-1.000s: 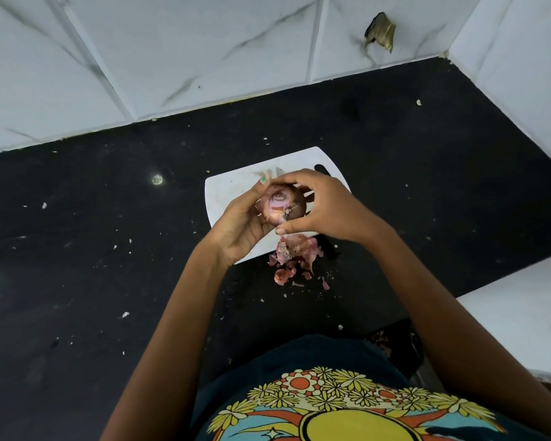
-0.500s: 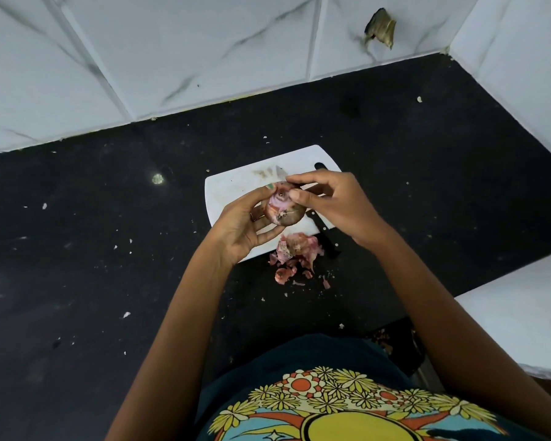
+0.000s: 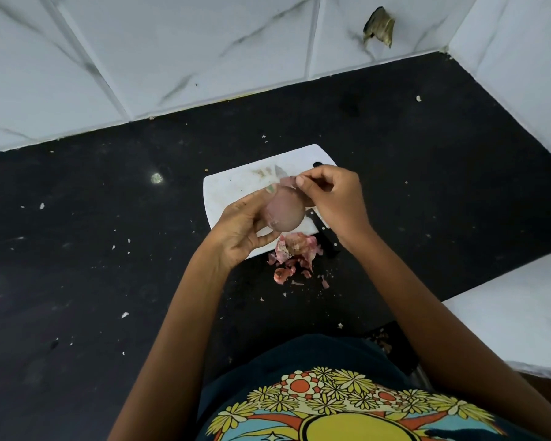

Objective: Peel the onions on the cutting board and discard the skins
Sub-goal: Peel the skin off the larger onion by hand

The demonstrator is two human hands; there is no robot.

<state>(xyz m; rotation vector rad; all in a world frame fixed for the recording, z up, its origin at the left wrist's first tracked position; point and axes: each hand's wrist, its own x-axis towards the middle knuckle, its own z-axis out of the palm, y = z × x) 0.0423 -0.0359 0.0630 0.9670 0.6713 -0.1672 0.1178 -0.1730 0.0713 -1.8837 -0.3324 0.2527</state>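
Now peeling | left hand cups onion above cutting board; right hand pinches skin strip at top | advice: pull strip slowly downward, turn onion; drop it on skins at board edge on counter

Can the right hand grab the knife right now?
Probably not at once: the right hand is pinching skin off the onion, and it lies over the knife, whose handle pokes out beneath its wrist.

left hand cupped, gripping | right hand pinching, fingers curled
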